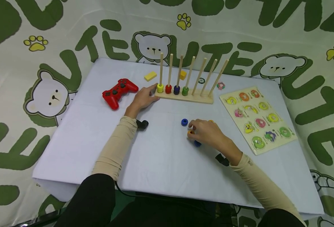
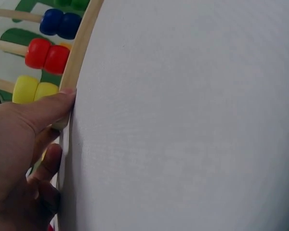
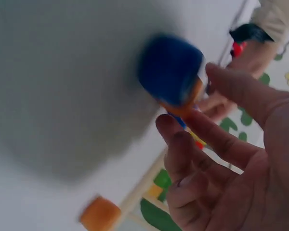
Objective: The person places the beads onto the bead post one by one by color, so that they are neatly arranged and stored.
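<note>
The left hand [image 1: 144, 97] grips the left end of a wooden peg stand [image 1: 193, 98], with its thumb on the base's front edge in the left wrist view. Yellow [image 1: 160, 88], red [image 1: 168, 89], dark blue [image 1: 176, 90] and green beads [image 1: 185, 91] sit on the left pegs; the right pegs are bare. Over the table, the right hand [image 1: 208, 132] pinches an orange bead [image 3: 195, 94] between thumb and index finger. A blue bead [image 3: 168, 70] partly covers it in the right wrist view. Another blue bead [image 1: 184, 122] lies beyond the fingertips. A second orange bead [image 3: 100, 214] is near the hand.
A red game controller [image 1: 118, 92] lies left of the left hand. At the right is a fruit puzzle board [image 1: 258, 119]. Yellow blocks [image 1: 150, 76], a small round disc [image 1: 201, 80] and a flower-like piece [image 1: 220, 85] lie around the stand's back.
</note>
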Demonstrator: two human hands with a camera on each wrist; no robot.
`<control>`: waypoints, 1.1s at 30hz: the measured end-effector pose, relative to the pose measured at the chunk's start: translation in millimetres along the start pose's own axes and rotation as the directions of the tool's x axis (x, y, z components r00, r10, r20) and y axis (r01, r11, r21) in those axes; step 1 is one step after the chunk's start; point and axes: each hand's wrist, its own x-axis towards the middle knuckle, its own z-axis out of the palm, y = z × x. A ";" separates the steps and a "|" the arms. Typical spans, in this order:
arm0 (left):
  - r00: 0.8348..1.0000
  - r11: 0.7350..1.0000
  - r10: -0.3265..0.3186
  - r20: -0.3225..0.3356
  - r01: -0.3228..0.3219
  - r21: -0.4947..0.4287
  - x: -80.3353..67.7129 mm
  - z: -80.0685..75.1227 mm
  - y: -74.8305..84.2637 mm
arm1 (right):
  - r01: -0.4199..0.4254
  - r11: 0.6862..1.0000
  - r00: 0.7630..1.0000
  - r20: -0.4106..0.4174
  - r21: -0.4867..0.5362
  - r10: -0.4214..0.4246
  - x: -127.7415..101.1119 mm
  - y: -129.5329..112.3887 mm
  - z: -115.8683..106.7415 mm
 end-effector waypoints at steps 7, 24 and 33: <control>1.000 1.000 -0.002 0.001 0.002 -0.004 -2.0 -2.7 2.4 | 0.050 0.999 0.995 -0.091 0.000 -0.050 6.6 -2.3 -6.3; 1.000 1.000 0.008 -0.012 -0.008 0.000 0.1 1.6 -2.8 | 0.082 0.997 0.689 -0.723 0.009 -0.050 83.5 21.1 -137.4; 1.000 1.000 0.016 -0.024 -0.016 0.007 -0.4 1.0 -2.1 | 0.030 0.999 0.709 -0.705 0.028 -0.001 93.6 19.6 -141.0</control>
